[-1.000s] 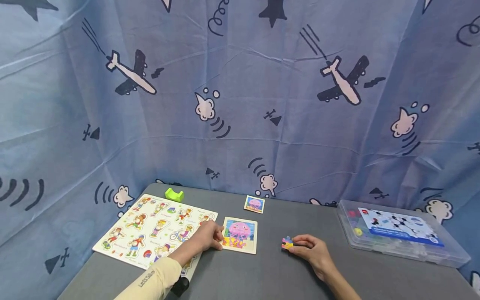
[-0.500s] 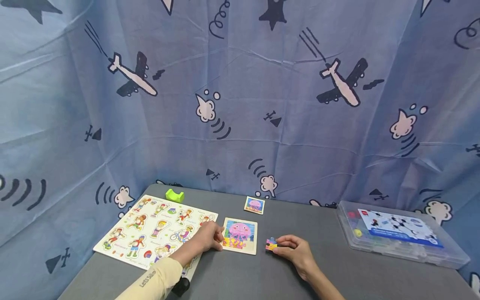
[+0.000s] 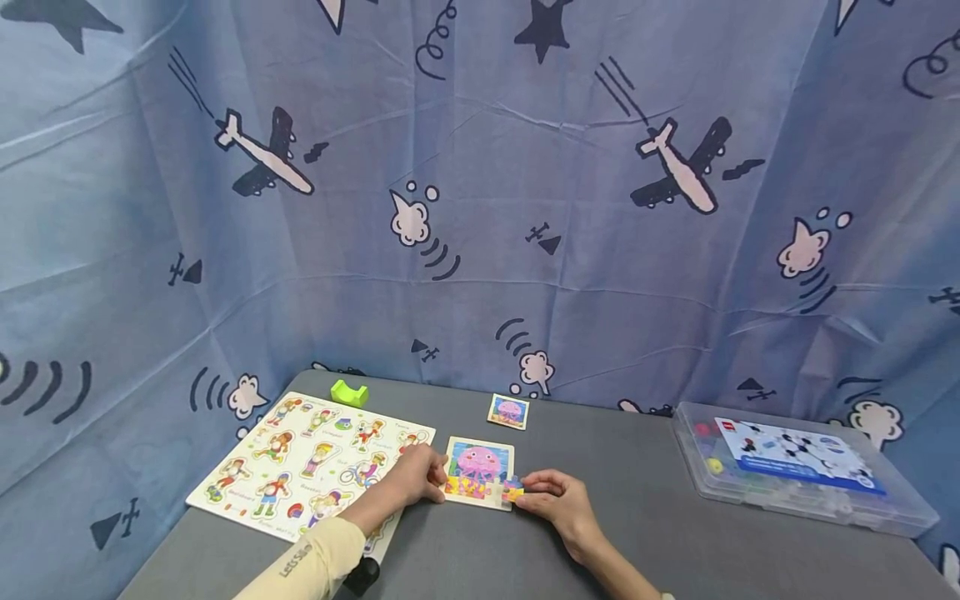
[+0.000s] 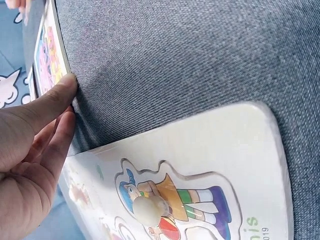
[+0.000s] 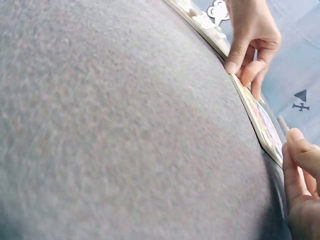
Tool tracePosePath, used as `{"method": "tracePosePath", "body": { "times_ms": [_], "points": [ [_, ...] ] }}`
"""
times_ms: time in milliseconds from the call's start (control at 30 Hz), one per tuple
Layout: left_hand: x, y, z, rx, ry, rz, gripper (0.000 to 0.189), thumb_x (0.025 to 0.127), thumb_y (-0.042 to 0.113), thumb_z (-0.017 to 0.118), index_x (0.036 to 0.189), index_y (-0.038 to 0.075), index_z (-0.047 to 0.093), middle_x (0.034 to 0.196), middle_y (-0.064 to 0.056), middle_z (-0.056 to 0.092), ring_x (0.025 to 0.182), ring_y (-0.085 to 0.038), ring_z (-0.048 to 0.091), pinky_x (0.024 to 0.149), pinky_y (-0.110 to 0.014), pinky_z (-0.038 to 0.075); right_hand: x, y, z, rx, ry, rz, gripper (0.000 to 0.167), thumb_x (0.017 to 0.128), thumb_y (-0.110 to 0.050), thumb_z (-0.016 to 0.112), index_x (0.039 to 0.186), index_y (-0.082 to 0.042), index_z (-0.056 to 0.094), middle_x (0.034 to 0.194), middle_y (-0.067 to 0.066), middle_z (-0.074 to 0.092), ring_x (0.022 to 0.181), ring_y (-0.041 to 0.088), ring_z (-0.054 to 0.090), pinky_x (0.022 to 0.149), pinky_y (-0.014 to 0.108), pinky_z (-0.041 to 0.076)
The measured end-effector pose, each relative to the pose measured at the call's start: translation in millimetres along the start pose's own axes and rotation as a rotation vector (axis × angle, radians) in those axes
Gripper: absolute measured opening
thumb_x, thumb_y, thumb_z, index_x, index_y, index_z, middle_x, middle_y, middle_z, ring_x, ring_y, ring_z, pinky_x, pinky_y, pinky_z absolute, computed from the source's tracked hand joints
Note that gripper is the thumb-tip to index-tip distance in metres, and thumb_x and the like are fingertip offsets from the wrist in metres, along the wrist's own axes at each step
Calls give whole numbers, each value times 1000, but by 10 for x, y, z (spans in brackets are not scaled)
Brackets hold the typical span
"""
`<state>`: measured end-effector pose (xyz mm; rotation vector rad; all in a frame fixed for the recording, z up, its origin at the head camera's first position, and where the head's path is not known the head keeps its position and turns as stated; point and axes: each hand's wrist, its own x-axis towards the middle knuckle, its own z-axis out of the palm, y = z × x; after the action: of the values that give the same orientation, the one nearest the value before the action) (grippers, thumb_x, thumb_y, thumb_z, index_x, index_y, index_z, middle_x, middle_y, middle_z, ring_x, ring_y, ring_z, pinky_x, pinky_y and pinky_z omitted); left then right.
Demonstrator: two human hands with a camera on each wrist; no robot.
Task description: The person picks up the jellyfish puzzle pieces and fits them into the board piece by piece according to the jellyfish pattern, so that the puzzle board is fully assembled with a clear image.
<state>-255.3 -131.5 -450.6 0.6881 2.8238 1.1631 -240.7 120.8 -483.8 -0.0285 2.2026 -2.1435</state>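
A square jellyfish jigsaw in a wooden tray (image 3: 480, 504) lies mid-table, its pink jellyfish toward the back and a pale bare patch at its lower right. My left hand (image 3: 418, 475) grips the tray's left edge; in the left wrist view the thumb (image 4: 65, 87) presses at its near corner. Between thumb and fingers, my right hand (image 3: 558, 502) pinches a yellow, pink and blue jigsaw piece (image 3: 515, 489) over the tray's right edge, beside the bare patch. In the right wrist view the piece shows only as a thin edge (image 5: 283, 124) above the fingertips.
A large peg puzzle board (image 3: 307, 467) with sports figures lies left, under the left forearm. Behind the tray lies a small jellyfish picture card (image 3: 509, 411). A green block (image 3: 349, 392) sits at the back left, a clear plastic case (image 3: 802, 467) at the right. A patterned curtain (image 3: 480, 208) hangs behind.
My right hand has moved left with the jigsaw piece, from the table on the right to the tray's right edge. My left hand has stayed at the tray's left edge.
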Motion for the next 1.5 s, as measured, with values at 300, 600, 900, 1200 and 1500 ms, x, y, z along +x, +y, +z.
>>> {"method": "tracePosePath", "body": {
  "times_ms": [300, 600, 900, 1200, 1500],
  "points": [
    [-7, -1, 0, -4, 2, 3, 20, 59, -11, 82, 71, -6, 66, 108, -32, 64, 70, -21, 64, 55, -21, 45, 36, -28, 142, -51, -4, -67, 30, 71, 13, 75, 97, 16, 61, 89, 20, 68, 73, 12, 63, 64, 22, 53],
    [3, 16, 2, -22, -4, 8, 20, 59, -11, 82, 71, -6, 67, 107, -32, 64, 79, -29, 67, 57, -22, 45, 45, -26, 232, -266, 39, -122, 28, 64, 6, 83, 88, 7, 67, 80, 13, 70, 70, 14, 64, 60, 19, 50],
    [42, -28, 15, -15, 2, 15, 20, 59, -11, 82, 70, -5, 66, 106, -31, 65, 82, -31, 68, 56, -22, 46, 71, -99, 267, -428, 62, -214, 26, 59, 6, 85, 80, 3, 70, 70, 8, 68, 59, 10, 62, 53, 18, 48],
    [21, 5, -10, -28, -1, 13, 20, 59, -12, 82, 71, -7, 66, 105, -31, 64, 74, -26, 67, 57, -21, 47, 82, -137, 306, -493, 22, -275, 26, 57, 7, 85, 76, 3, 69, 65, 6, 66, 55, 11, 60, 50, 18, 46],
    [7, -16, 2, -27, -4, -26, 20, 60, -11, 82, 70, -5, 65, 110, -31, 63, 67, -15, 61, 55, -20, 45, 81, -114, 295, -488, -3, -250, 29, 57, 5, 86, 80, 3, 69, 67, 7, 67, 57, 8, 60, 51, 17, 45]
  ]
}}
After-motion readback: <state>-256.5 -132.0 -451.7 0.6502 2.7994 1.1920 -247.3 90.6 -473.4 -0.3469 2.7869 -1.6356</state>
